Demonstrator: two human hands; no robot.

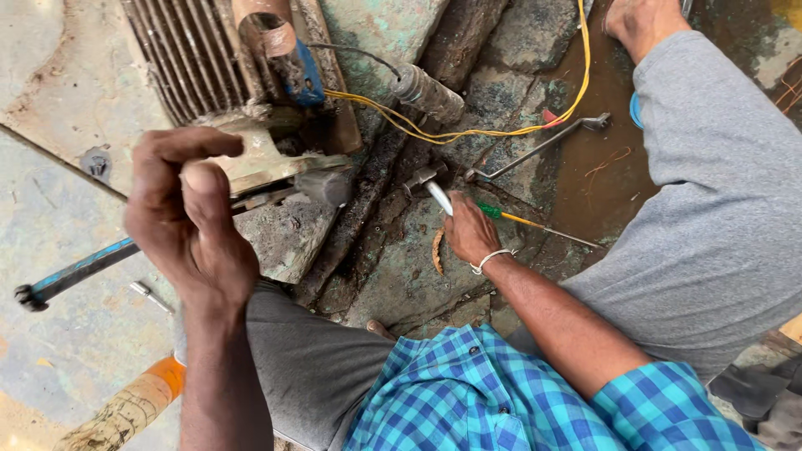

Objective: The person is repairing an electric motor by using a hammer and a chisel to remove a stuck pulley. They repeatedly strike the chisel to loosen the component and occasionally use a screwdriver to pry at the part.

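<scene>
A rough roadside repair workshop: a grimy motor with a finned casing (188, 54), yellow wires (468, 125), a spanner (539, 146) and a green-handled screwdriver (522, 220) lie on oil-stained stone ground (401, 276).

A slim white-handled tool (439, 198) lies angled on the grimy stone, gripped at its lower end

The person's left hand (190, 219) is raised close to the camera, back of the hand facing up, fingers curled inward with the thumb pressed against the bent forefinger in a closed grip. The right hand (469, 234) reaches down and forward, arm extended, fingers closed, a pale band around its wrist.
</scene>
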